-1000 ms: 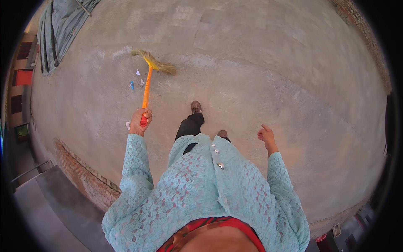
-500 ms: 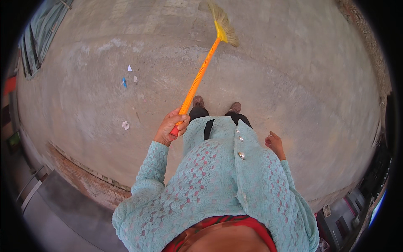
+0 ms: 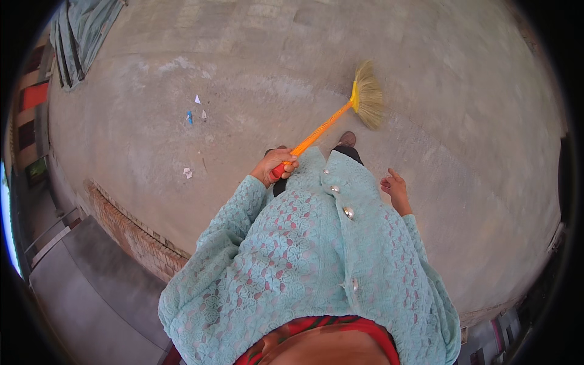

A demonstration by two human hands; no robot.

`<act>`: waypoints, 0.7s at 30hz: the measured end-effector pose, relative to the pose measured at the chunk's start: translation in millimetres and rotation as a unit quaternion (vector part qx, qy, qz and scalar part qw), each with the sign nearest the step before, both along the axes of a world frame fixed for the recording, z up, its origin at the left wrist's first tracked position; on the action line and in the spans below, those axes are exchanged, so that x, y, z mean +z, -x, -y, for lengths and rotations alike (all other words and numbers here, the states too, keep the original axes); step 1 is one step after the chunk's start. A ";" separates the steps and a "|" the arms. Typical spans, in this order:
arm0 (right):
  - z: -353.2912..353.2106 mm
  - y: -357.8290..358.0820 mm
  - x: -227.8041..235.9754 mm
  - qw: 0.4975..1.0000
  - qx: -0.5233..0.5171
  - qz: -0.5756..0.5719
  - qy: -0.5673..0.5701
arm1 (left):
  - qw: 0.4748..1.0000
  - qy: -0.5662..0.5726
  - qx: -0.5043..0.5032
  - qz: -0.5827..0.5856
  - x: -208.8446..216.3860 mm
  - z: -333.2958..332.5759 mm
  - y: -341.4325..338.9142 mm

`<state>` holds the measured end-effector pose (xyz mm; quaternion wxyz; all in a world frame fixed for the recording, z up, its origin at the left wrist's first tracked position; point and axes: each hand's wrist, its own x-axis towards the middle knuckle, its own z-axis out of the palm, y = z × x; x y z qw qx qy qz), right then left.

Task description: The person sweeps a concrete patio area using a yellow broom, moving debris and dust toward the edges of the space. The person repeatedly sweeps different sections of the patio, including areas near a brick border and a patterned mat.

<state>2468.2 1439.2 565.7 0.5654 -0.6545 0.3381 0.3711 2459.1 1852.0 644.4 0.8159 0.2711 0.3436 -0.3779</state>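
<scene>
My left hand [image 3: 272,168] is wrapped around the red end of a broom [image 3: 321,128], just in front of my waist. The orange handle slants away to the right, up to a yellow collar and a fan of pale straw bristles beyond my right shoe [image 3: 347,139]. The bristles appear to be at the floor, though contact cannot be made out. My right hand [image 3: 395,190] hangs beside my body with fingers loosely apart, holding nothing.
To the left on the concrete floor [image 3: 450,164] lie a blue scrap [image 3: 189,117], a white scrap [image 3: 197,99] and a crumpled paper bit [image 3: 187,173]. A grey-blue sheet [image 3: 85,42] is at the far left. A low brick edge [image 3: 131,236] runs along the near left.
The broom's bristles have swung right and nearer to me, and my left hand has shifted slightly right with the handle. My right hand has risen a little.
</scene>
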 end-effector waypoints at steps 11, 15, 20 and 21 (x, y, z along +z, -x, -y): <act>-11.0 -109.3 16.2 0.998 0.052 0.004 -0.034 | 0.950 -0.247 0.188 -0.041 122.7 -76.1 26.2; -17.4 -101.5 19.5 0.998 0.034 -0.018 -0.040 | 0.949 -0.249 0.196 0.004 155.6 -86.1 16.0; -5.5 -76.5 16.8 0.997 0.028 -0.057 0.033 | 0.974 -0.140 0.174 0.035 161.1 -75.0 -17.4; -2.2 -72.7 16.5 0.998 0.029 -0.046 0.025 | 0.979 -0.109 0.165 0.047 157.1 -70.5 -27.7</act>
